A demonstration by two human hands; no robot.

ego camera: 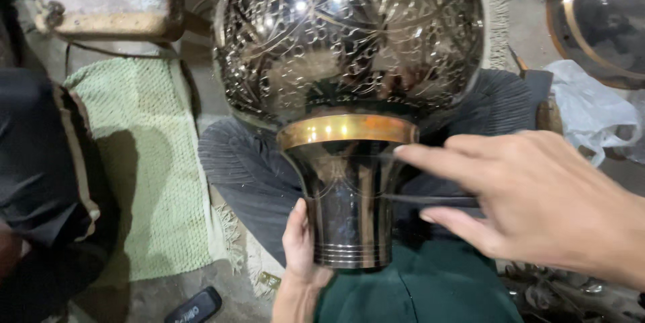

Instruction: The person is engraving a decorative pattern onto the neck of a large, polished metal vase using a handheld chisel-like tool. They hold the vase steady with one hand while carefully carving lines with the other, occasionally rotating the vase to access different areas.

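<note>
A crumpled white plastic bag point(591, 111) lies at the right edge of the view, on the floor just below a dark round vessel with a brass rim. It is soft and shapeless, wrinkled all over, pale white with grey folds, and what it holds, if anything, cannot be told.

At the bottom edge, left of middle, a small dark oblong device point(195, 306) lies tilted on the bare floor just below a green mat. It is black with rounded ends and carries a small pale marking on its top face; whether that face is a screen cannot be told.

No signs or stuck-on labels show elsewhere.
</note>
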